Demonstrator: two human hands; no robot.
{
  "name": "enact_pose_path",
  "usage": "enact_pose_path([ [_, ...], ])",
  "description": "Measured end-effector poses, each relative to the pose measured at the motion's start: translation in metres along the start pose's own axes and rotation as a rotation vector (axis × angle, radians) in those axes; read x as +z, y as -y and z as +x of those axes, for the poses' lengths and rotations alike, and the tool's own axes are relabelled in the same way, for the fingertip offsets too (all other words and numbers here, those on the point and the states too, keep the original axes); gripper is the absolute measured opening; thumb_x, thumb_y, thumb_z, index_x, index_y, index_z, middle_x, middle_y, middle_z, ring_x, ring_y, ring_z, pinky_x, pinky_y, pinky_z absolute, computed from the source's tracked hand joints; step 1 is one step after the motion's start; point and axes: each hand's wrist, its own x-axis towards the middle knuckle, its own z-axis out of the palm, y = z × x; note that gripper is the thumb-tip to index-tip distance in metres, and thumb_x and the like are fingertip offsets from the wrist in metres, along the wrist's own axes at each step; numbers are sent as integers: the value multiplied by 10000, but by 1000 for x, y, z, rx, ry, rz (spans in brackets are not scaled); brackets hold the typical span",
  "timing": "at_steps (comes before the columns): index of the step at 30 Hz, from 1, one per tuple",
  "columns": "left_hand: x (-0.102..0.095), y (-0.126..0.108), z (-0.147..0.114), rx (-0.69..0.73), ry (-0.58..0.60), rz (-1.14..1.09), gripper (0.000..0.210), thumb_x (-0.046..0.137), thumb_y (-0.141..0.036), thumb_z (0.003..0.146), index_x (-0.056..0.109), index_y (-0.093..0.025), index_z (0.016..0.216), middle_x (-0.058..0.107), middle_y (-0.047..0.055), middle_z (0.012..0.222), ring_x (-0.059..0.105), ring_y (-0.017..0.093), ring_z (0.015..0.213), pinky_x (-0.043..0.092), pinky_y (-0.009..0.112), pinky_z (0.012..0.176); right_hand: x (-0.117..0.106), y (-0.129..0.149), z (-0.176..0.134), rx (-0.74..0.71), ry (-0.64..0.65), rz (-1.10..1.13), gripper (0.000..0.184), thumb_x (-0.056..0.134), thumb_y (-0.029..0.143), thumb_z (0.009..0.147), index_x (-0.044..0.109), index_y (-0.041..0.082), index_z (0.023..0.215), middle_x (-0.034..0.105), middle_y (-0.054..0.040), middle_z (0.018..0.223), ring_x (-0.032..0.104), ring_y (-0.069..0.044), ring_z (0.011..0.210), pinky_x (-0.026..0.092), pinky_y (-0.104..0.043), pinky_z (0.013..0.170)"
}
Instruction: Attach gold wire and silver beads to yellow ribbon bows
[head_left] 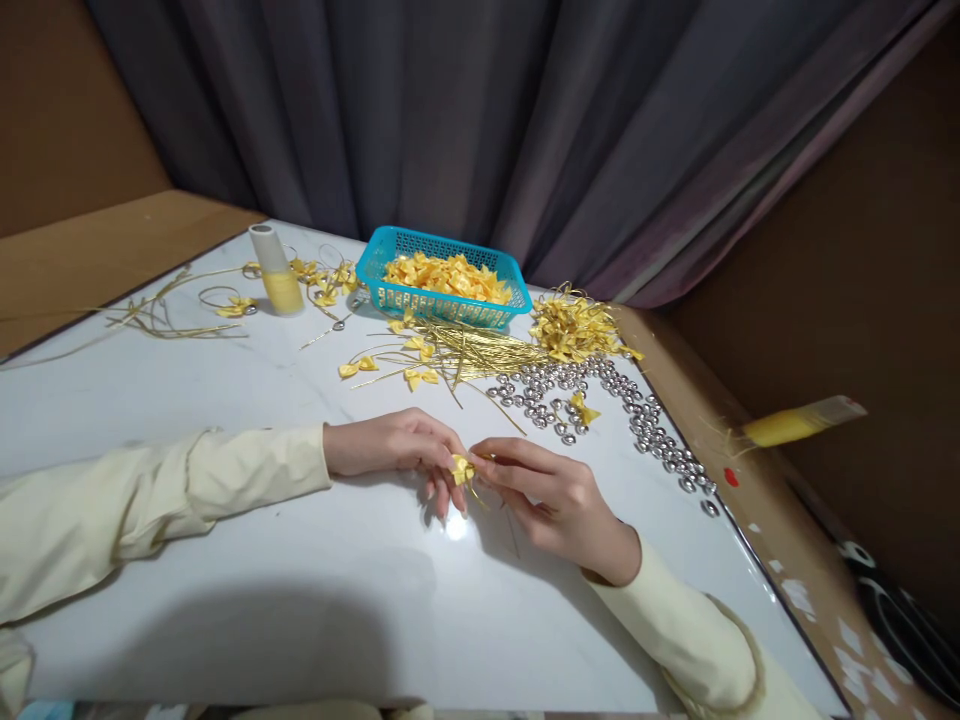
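Observation:
Over the front middle of the white tabletop, my left hand (416, 447) pinches a small yellow ribbon bow (463, 470) between thumb and fingers. My right hand (551, 495) meets it from the other side, its fingertips closed on a thin gold cord at the bow. A short end of cord hangs below the bow. The exact grip of the right fingertips is partly hidden. Behind the hands lie several loose yellow bows (421, 378) and a bundle of gold cords (484, 350). Small silver bell-like pieces (555, 385) are scattered beyond my right hand.
A blue basket (442, 306) full of yellow bows stands at the back. Left of it is a spool of yellow thread (279, 275); another spool (802, 420) lies on the brown surface at right. A pile of bows with cords (574, 328) and black scissors (900, 620) are also there.

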Motion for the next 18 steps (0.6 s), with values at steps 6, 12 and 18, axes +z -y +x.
enact_pose_path([
  [6, 4, -3, -1, -23, -37, 80, 239, 598, -337, 834, 608, -99, 813, 724, 134, 767, 672, 181, 605, 515, 306, 623, 0, -1, -1, -71, 62, -129, 265, 420, -2, 827, 626, 106, 954, 644, -157, 1019, 657, -197, 830, 554, -281, 595],
  [12, 4, -2, 0, -39, -36, 49, 229, 615, -328, 823, 602, -102, 794, 724, 125, 740, 672, 177, 608, 521, 298, 618, -2, -1, -2, -99, 109, -145, 271, 388, -4, 821, 598, 118, 943, 627, -171, 1037, 654, -194, 803, 538, -283, 557],
  [18, 3, 0, 0, -33, -23, 30, 214, 599, -309, 834, 606, -101, 783, 723, 112, 725, 669, 166, 597, 519, 285, 608, -2, -1, -2, -141, 113, -195, 255, 383, -22, 808, 589, 109, 878, 632, -178, 1006, 646, -183, 708, 516, -283, 492],
])
